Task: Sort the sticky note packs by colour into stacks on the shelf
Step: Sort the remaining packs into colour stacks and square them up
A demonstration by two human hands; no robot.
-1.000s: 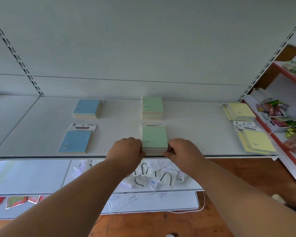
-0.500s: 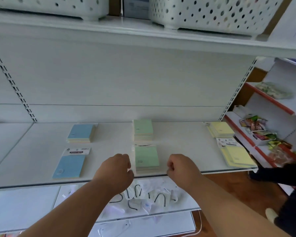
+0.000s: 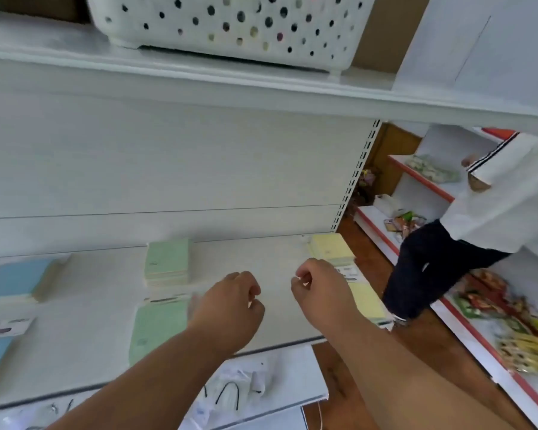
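Flat square green packs, seemingly paper.

Left hand and right hand loosely curled, empty.
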